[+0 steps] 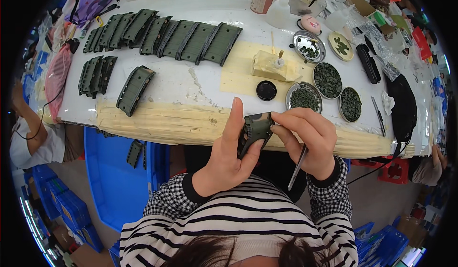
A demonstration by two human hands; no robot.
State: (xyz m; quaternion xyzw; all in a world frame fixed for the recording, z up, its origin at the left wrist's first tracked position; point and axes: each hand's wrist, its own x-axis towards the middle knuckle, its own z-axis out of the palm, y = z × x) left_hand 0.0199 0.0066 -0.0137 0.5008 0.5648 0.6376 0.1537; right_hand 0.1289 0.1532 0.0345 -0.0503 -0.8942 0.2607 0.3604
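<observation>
The left hand (220,159) grips a curved dark-green panel (257,130) near the table's (191,90) front edge; the right hand (311,142) pinches its corner — a slim metal tool (298,166) is also kept in these fingers. This panel seems partway done. Similar panels (183,40) lie beyond, others in the blue bin (109,181) — which are finished, I cannot tell. Small green parts (327,81) remain in dishes.

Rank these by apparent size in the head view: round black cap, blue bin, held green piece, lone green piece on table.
1. Blue bin
2. Lone green piece, held green piece: too close to rank; held one partly covered, likely nearer
3. Round black cap
</observation>
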